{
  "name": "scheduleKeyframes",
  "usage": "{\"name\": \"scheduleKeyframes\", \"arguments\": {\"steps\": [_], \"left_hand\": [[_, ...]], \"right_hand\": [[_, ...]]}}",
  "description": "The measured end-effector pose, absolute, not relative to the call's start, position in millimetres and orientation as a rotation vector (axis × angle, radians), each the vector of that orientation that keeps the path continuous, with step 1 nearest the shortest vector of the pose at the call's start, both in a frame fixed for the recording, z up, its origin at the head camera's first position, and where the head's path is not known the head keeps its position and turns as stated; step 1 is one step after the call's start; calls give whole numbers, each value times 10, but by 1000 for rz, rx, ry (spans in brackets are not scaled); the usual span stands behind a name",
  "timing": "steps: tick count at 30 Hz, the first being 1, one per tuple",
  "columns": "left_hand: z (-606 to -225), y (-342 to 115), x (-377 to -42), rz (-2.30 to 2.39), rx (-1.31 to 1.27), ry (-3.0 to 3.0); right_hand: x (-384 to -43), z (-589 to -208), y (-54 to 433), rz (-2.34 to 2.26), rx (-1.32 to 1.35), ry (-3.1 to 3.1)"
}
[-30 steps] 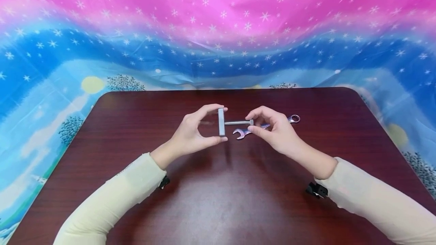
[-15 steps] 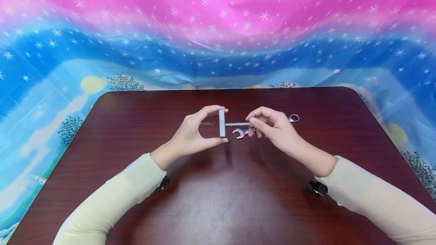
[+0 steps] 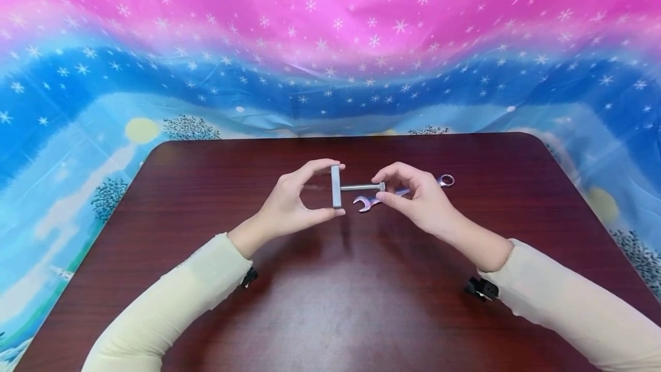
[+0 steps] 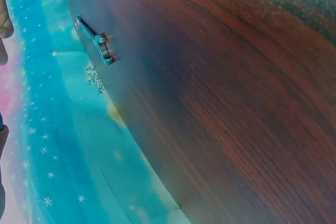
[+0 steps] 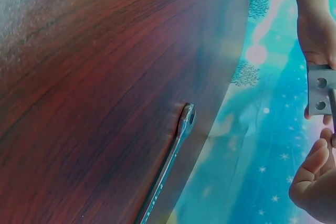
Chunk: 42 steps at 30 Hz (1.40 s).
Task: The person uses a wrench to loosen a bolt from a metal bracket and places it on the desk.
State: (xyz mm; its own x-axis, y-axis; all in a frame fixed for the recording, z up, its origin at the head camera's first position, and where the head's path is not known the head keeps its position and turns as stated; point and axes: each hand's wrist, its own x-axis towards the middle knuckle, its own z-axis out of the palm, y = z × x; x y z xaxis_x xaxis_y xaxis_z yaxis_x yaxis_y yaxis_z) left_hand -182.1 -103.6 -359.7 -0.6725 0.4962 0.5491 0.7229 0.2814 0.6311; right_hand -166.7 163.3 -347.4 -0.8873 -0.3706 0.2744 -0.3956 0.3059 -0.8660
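Note:
My left hand (image 3: 286, 202) holds a grey metal plate (image 3: 335, 186) on edge by its two ends, thumb below and fingertips above. In the right wrist view that plate (image 5: 315, 95) shows round holes. A long steel bolt (image 3: 358, 188) stands out level from the plate's right face; how deep its tip sits is hidden. At the bolt's head, my right hand (image 3: 423, 202) pinches with thumb and fingertips. Both parts are held above the table. Behind the right hand, a combination wrench (image 3: 365, 204) lies on the tabletop, its middle partly covered.
The dark red wooden table (image 3: 320, 303) has rounded far corners. A printed cloth (image 3: 330, 45) in pink and blue hangs behind and beside it. In the left wrist view the wrench (image 4: 94, 38) lies near the table's edge.
My right thumb rose over the bolt head half a second ago and is now back below it, so the head shows again. The left hand and plate have hardly moved.

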Motion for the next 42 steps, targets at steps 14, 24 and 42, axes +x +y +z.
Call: {"name": "scheduleKeyframes", "arguments": {"steps": [14, 24, 42], "left_hand": [[-3602, -1039, -1803, -1357, -1117, -2302], [-3612, -1058, -1819, -1391, -1118, -2290], [-3621, -1053, -1817, -1378, -1133, -2288]], "right_hand": [[-1711, -3442, 1629, 1914, 704, -2523], [-1681, -3460, 1593, 1737, 818, -2484], [-1741, -3452, 1636, 1926, 717, -2537]]}}
